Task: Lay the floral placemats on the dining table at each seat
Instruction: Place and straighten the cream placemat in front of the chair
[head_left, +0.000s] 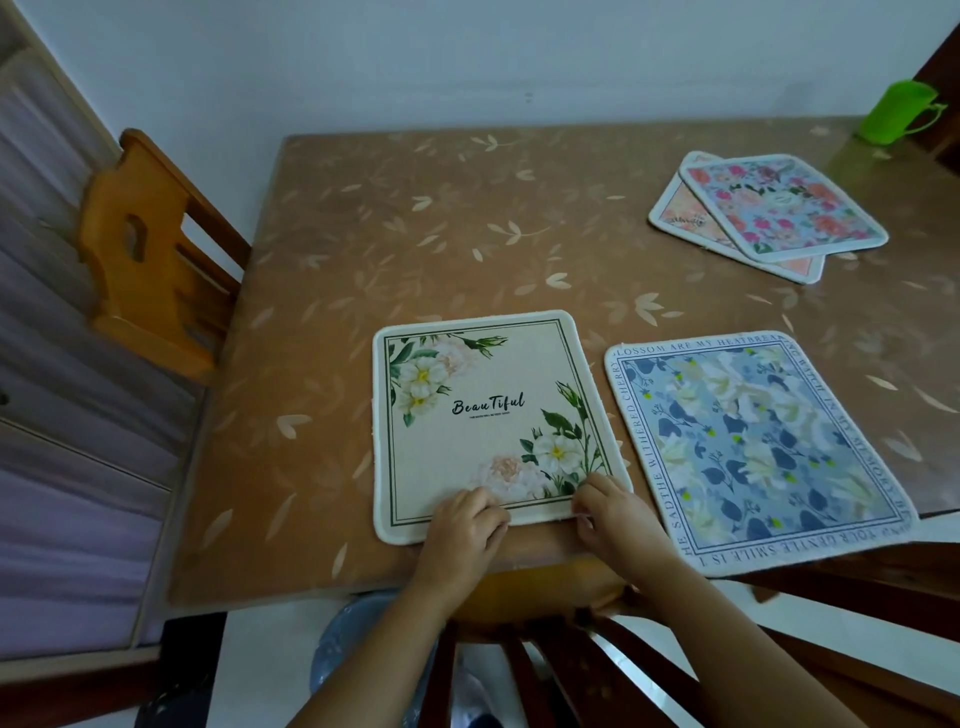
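Observation:
A cream placemat (483, 415) printed with white flowers and the word "Beautiful" lies flat near the table's front edge. My left hand (465, 522) grips its near edge with curled fingers. My right hand (613, 512) pinches its near right corner. To the right lies a blue floral placemat (753, 447), its near edge hanging slightly over the table edge. Two more floral placemats (779, 213) are stacked askew at the far right of the table (415, 234), a pink one on top of a peach one.
The table wears a brown leaf-patterned cover. A green plastic jug (898, 111) stands at the far right corner. An orange wooden chair (150, 249) is at the left side, and a dark wooden chair back (571, 670) is right below my arms. A white wall is behind.

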